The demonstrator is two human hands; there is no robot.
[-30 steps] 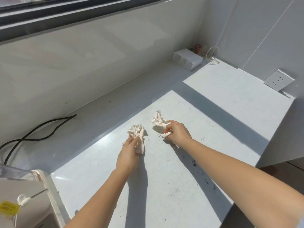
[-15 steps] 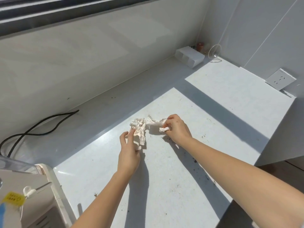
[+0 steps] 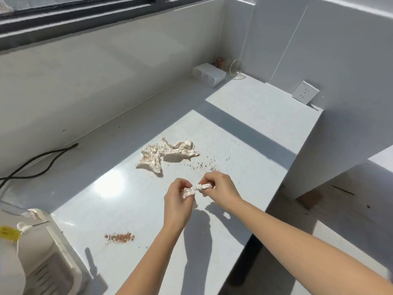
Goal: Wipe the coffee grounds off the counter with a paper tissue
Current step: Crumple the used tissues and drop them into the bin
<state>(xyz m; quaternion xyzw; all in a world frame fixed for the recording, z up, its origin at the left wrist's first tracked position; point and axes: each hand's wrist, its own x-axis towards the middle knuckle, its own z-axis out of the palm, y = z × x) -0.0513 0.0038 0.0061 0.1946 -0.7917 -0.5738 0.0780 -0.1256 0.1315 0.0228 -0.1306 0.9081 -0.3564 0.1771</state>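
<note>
Grips: left hand (image 3: 178, 202), right hand (image 3: 218, 188) pinch twisted tissue (image 3: 196, 188) ends; soft, light, perhaps damp, tear-prone; hold bunched middle.

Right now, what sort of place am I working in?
Likely a home kitchen or utility corner: a white counter below a window, a wall socket, and coffee grounds spilled on that surface.

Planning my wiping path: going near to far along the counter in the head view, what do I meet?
Brown coffee-grounds patch → left hand and right hand pinching a small twisted tissue piece → crumpled white paper tissue → white rectangular box.
</note>
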